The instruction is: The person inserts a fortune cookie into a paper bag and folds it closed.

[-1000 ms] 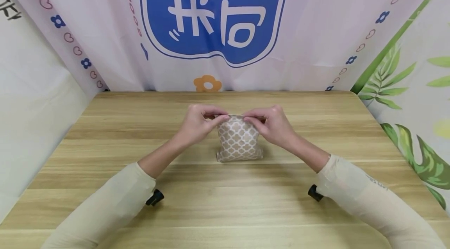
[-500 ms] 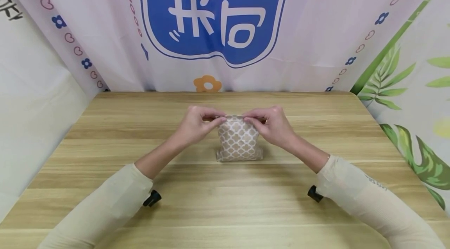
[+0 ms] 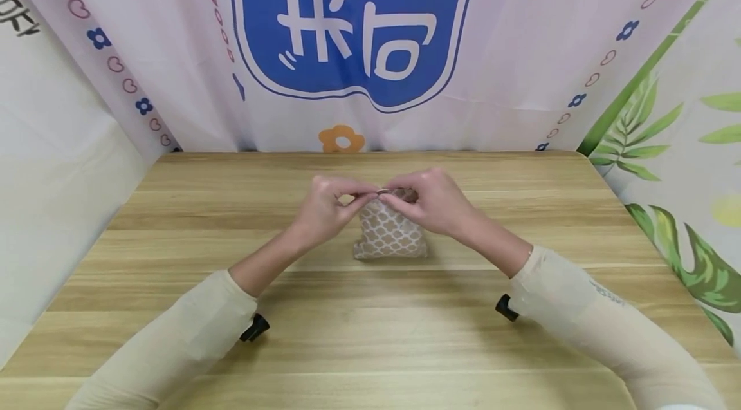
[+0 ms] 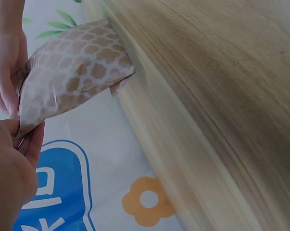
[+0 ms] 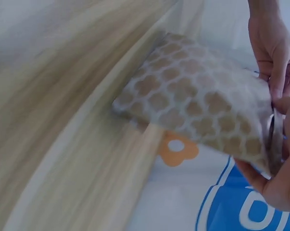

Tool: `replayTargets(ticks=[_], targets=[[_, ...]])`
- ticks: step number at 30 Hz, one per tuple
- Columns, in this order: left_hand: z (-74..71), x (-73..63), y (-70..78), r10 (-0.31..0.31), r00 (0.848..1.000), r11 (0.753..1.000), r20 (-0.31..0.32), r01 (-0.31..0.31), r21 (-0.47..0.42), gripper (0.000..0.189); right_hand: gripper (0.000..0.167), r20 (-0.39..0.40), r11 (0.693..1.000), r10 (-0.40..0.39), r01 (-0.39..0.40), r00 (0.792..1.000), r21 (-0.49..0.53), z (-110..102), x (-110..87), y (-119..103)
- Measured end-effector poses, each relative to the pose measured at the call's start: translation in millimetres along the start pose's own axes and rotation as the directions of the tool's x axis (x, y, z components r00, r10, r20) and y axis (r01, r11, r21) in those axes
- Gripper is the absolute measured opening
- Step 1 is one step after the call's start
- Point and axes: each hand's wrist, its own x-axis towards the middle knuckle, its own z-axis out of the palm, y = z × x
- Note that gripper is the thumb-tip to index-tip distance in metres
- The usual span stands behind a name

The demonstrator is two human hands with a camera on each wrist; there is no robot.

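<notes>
A small pouch (image 3: 392, 233) with a beige and white lattice pattern stands on the wooden table in the head view, its lower end on the tabletop. At the left of its top edge, my left hand (image 3: 329, 207) pinches the rim between thumb and fingers. My right hand (image 3: 437, 203) grips the same edge, its fingertips nearly meeting the left ones, and covers the upper right corner. From the right wrist, a narrow dark gap shows along the rim of the pouch (image 5: 197, 101). The left wrist view shows the pouch (image 4: 80, 67) bulging, with both hands at its rim.
The wooden table (image 3: 370, 333) spreads around the pouch. Behind it hangs a printed curtain (image 3: 509, 62) with a blue emblem. A leaf-patterned cloth (image 3: 654, 133) borders the right side. Dark wrist cameras protrude under both sleeves.
My right hand has slid left along the pouch's top edge toward the left hand, now covering the right corner. The left hand has shifted slightly. The pouch's base has moved a little left and away.
</notes>
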Motion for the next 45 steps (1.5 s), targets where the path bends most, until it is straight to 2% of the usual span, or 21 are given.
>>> replayTargets(ticks=[4, 12, 19, 23, 31, 45], targets=[[0.5, -0.3, -0.4, 0.026, 1.000, 1.000, -0.003, -0.026, -0.008, 0.011, 0.016, 0.004, 0.997, -0.035, 0.035, 0.999, -0.062, 0, 4.4, -6], [-0.4, -0.9, -2.7, -0.013, 0.998, 1.000, 0.055, 0.013, -0.004, 0.012, 0.013, 0.044, 0.991, -0.054, 0.059, 0.998, -0.118, -1, 6.2, -7], [0.0, -1.0, -3.1, 0.064, 0.998, 0.998, 0.018, -0.064, 0.016, 0.014, 0.017, 0.159, 0.995, 0.008, 0.008, 0.987, -0.100, -11, 11.3, -9], [0.1, -2.0, -4.0, 0.103, 0.995, 0.994, 0.010, -0.104, 0.023, 0.016, 0.018, 0.203, 0.994, 0.008, 0.015, 0.979, -0.109, -13, 12.7, -9], [0.2, -5.0, -3.7, 0.152, 0.988, 0.988, 0.003, -0.153, 0.024, 0.018, 0.018, 0.169, 0.993, -0.023, 0.043, 0.985, -0.114, -15, 6.5, -5], [3.0, -6.8, -6.6, 0.161, 0.987, 0.987, -0.017, -0.160, 0.022, 0.018, 0.016, 0.090, 0.992, -0.021, 0.031, 0.996, -0.120, -17, -4.5, 5]])
